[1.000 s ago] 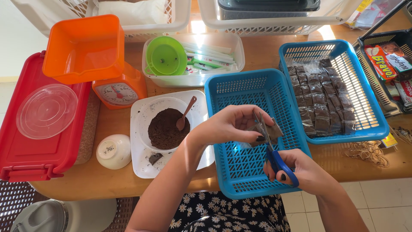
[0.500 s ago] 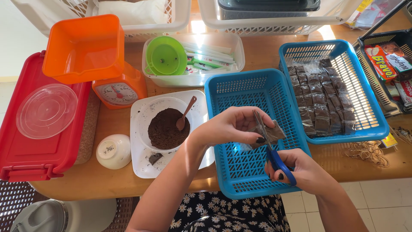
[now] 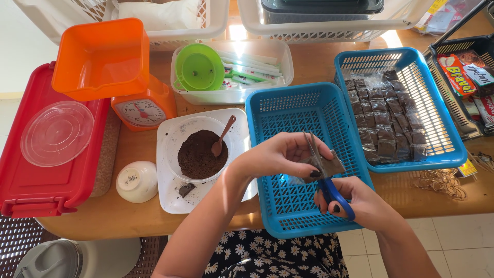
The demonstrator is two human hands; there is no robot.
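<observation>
My left hand (image 3: 280, 154) pinches a small clear packet of dark brown powder (image 3: 329, 167) over the near blue basket (image 3: 288, 110). My right hand (image 3: 355, 203) grips blue-handled scissors (image 3: 329, 188), whose blades point up and lie across the packet. Left of the basket, a white bowl of dark brown powder (image 3: 198, 154) with a brown spoon (image 3: 222, 138) in it sits on a white square tray (image 3: 170, 193).
A second blue basket (image 3: 437, 103) holds several filled dark packets. Also on the wooden table: an orange kitchen scale (image 3: 141, 108) with an orange tub, a red box (image 3: 31, 185) with a clear lid, a green funnel (image 3: 199, 67), a small white cup (image 3: 136, 180), and white baskets behind.
The scissors and the packet have shifted slightly while both hands stay over the near blue basket. The blades have moved onto the packet.
</observation>
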